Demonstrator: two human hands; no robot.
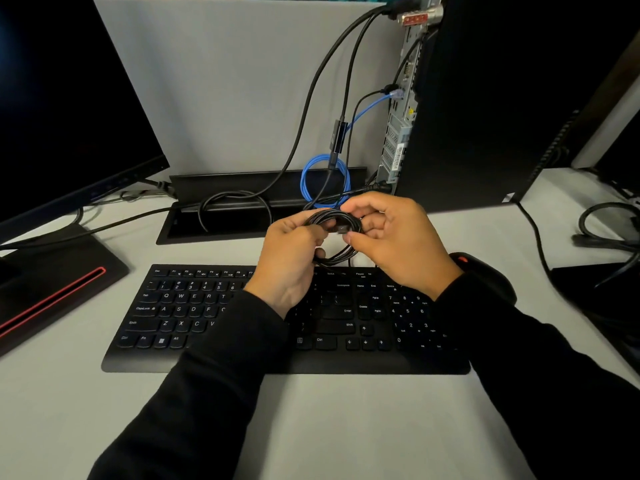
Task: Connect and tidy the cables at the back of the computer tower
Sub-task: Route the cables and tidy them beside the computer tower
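A thin black cable wound into a small coil (334, 258) hangs between both hands above the keyboard's far edge. My left hand (289, 258) grips the coil's left side. My right hand (398, 242) pinches the coil's right side near a small black plug (342, 230). The black computer tower (485, 98) stands at the back right with its rear panel (398, 133) facing left. A blue network cable (363, 112) and several black cables (325, 81) run from that panel; the blue one ends in a loop (311, 181) behind my hands.
A black keyboard (207, 323) lies under my forearms. A monitor (69, 98) on a red-trimmed stand (52, 289) fills the left. A black cable tray (221, 209) with a looped cable runs along the grey partition. A mouse (491, 275) and more cables (606, 220) lie at right.
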